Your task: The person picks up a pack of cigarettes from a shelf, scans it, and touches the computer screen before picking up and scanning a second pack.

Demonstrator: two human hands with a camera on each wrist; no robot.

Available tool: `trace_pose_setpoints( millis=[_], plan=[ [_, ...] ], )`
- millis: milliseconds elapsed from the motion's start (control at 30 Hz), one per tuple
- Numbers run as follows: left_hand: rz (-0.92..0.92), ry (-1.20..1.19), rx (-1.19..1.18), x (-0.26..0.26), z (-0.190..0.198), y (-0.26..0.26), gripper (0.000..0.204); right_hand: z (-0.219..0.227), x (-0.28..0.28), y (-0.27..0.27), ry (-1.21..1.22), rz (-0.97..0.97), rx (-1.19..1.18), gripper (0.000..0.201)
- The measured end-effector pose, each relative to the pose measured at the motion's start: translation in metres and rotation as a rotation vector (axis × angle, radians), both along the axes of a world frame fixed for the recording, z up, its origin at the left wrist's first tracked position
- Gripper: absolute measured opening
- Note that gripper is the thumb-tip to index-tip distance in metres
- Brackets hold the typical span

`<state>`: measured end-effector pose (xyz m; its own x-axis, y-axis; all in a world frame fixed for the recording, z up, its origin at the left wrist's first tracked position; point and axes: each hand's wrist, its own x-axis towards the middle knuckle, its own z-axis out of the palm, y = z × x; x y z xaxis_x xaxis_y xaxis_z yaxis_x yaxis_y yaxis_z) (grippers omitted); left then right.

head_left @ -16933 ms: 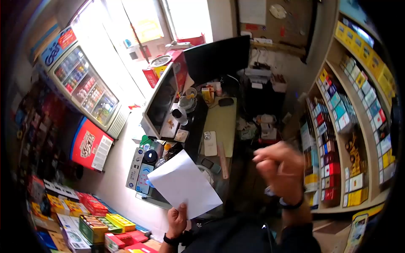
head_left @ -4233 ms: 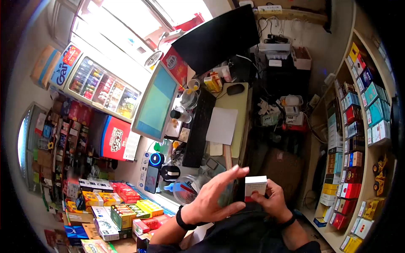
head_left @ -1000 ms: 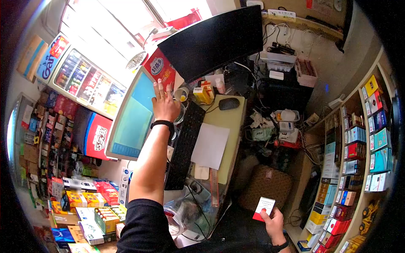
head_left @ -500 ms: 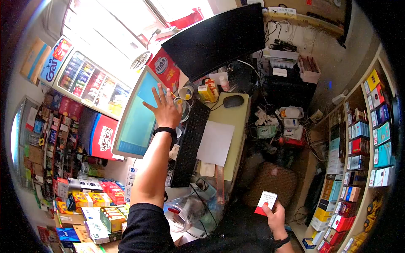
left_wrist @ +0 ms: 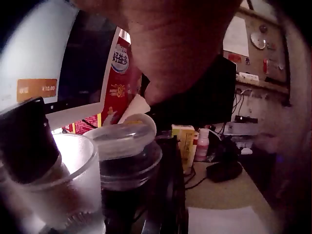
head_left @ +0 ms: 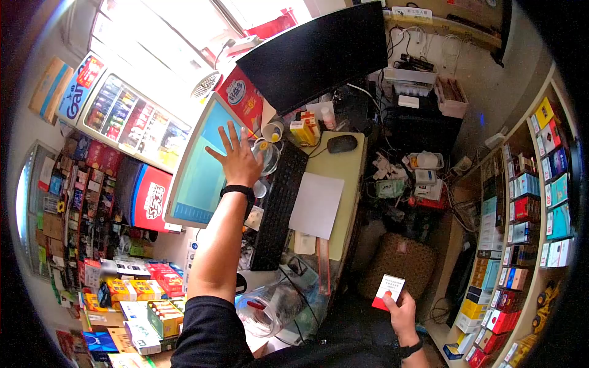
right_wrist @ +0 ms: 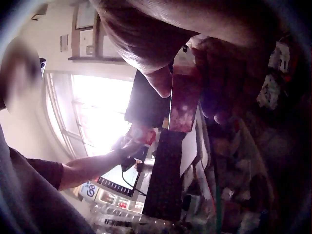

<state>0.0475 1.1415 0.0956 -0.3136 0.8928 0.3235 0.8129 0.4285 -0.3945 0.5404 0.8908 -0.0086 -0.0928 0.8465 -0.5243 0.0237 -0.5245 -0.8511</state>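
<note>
My right hand holds a white and red cigarette pack low over the dark chair, thumb on its printed face. In the right wrist view the reddish pack sits between thumb and fingers. My left hand reaches out with fingers spread, overlapping the right part of the lit screen in the head view. Below that hand, the left wrist view shows a clear cup and a lidded clear tub. A white sheet of paper lies on the yellowish desk mat.
A black keyboard runs along the desk beside the mat, with a mouse at the far end. A dark monitor stands behind. Shelves of cigarette packs line the right. Stacked boxed goods fill the lower left.
The paper has gone from my left hand to the mat. My right hand has taken up the cigarette pack. My left hand has moved from beside the pack to the screen, its fingers now spread wider.
</note>
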Motion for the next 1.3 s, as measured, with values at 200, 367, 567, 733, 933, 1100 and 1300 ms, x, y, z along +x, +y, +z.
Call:
trace_pose_setpoints(
  millis=[200,367,567,733,933,1100,1300],
  plan=[
    [-0.106,-0.004,0.041,-0.002,-0.004,0.016,0.081,-0.001,-0.003,0.001,0.015,-0.003,0.027,0.038],
    [-0.094,-0.020,-0.019,0.002,-0.001,0.034,0.081,-0.005,0.001,-0.001,-0.005,-0.019,0.040,0.037],
    [-0.180,-0.027,0.022,-0.025,-0.012,0.061,0.085,-0.006,0.007,-0.003,-0.047,-0.048,-0.011,0.037],
    [-0.146,-0.033,-0.055,-0.020,0.003,0.071,0.085,-0.005,0.005,-0.001,-0.069,-0.056,-0.019,0.038],
    [-0.085,-0.062,-0.086,-0.021,0.002,0.077,0.085,-0.013,0.004,0.000,-0.063,-0.046,-0.027,0.041],
    [-0.120,-0.059,-0.083,-0.026,-0.005,0.078,0.084,-0.011,0.002,0.003,-0.071,-0.042,-0.023,0.042],
    [-0.095,-0.079,-0.105,-0.021,-0.001,0.077,0.083,-0.007,0.002,0.002,-0.041,-0.065,-0.048,0.038]
  ],
)
